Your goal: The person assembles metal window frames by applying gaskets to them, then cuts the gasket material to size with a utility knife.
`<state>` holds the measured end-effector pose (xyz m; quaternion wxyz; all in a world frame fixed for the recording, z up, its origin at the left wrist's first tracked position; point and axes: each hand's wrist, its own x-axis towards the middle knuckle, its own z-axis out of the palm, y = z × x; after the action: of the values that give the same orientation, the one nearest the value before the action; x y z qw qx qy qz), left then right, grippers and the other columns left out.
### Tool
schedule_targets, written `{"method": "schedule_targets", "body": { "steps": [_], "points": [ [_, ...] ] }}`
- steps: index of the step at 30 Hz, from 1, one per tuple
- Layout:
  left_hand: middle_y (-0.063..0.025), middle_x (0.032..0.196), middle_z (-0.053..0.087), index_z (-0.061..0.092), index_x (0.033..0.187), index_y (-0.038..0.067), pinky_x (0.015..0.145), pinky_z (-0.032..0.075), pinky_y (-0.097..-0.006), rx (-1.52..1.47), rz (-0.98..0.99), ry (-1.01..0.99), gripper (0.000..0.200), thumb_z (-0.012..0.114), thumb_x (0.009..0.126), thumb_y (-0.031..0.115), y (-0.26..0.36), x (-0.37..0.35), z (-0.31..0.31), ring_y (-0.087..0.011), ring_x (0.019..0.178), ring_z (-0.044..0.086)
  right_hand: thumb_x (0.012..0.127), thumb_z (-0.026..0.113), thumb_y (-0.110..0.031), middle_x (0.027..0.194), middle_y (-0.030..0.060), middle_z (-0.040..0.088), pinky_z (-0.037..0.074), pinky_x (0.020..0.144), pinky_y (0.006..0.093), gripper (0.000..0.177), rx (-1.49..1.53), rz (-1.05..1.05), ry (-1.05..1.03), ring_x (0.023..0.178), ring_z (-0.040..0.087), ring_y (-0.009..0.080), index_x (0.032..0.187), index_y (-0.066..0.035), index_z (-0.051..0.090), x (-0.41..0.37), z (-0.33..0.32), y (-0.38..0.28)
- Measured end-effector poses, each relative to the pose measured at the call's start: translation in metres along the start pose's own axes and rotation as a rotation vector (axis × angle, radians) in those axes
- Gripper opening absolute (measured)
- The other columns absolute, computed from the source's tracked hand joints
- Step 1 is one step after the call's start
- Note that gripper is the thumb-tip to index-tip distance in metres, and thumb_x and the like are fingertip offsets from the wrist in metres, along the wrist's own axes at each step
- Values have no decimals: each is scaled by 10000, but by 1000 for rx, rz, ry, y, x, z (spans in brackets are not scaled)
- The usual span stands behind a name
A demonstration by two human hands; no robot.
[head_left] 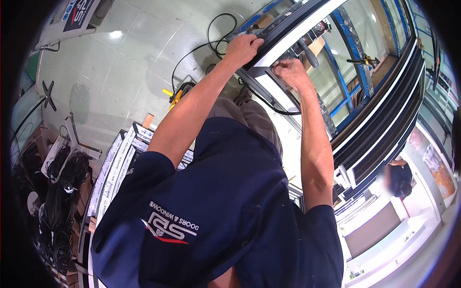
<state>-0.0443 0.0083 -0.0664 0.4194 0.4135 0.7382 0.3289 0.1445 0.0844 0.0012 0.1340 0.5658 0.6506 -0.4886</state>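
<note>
My left hand (244, 50) is closed over the outer edge of a dark window frame (283, 30), close to its corner. On the inner side of that corner is my right hand (291, 73), its fingers curled and pressed together; what they hold, if anything, is hidden. White faces show along the inside of the frame. A thin black strip or cord (276, 109) loops below the corner, near my legs. Just past my right hand, a grey-handled tool (309, 54) lies across the blue stand under the frame.
The blue metal stand (339, 72) carries a yellow-and-black clamp (365, 61). Long dark profiles (384, 115) are stacked to the right. Wrapped profiles (115, 165) lie at left, with black coils (60, 211) beyond. A black cable (185, 67) trails on the floor. Another person (399, 180) is far right.
</note>
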Motion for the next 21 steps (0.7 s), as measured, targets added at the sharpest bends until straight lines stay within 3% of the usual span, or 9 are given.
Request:
{"method": "schedule_targets", "body": {
  "steps": [8, 14, 21],
  "points": [
    [-195, 900, 717, 747, 977, 74, 773, 525, -502, -8, -2, 3, 371, 578, 975, 404, 4, -1, -1, -414, 892, 677, 755, 719, -166, 751, 167, 706, 532, 730, 372, 258, -50, -43, -33, 712, 666, 226, 916, 33, 748, -3, -2, -3],
    [-189, 923, 718, 744, 971, 88, 771, 522, -508, -1, 15, 7, 354, 568, 976, 395, 5, -3, -1, -413, 906, 672, 782, 725, -163, 736, 114, 697, 511, 698, 353, 249, -25, -107, -114, 696, 629, 192, 917, 44, 749, 3, -6, 4],
    [-185, 939, 719, 744, 969, 95, 777, 523, -509, -4, 25, 37, 352, 561, 978, 396, 3, -2, 2, -406, 919, 672, 784, 719, -154, 734, 74, 684, 499, 682, 346, 247, 99, -25, -155, 690, 605, 169, 905, 59, 747, 5, -5, 1]
  ]
}}
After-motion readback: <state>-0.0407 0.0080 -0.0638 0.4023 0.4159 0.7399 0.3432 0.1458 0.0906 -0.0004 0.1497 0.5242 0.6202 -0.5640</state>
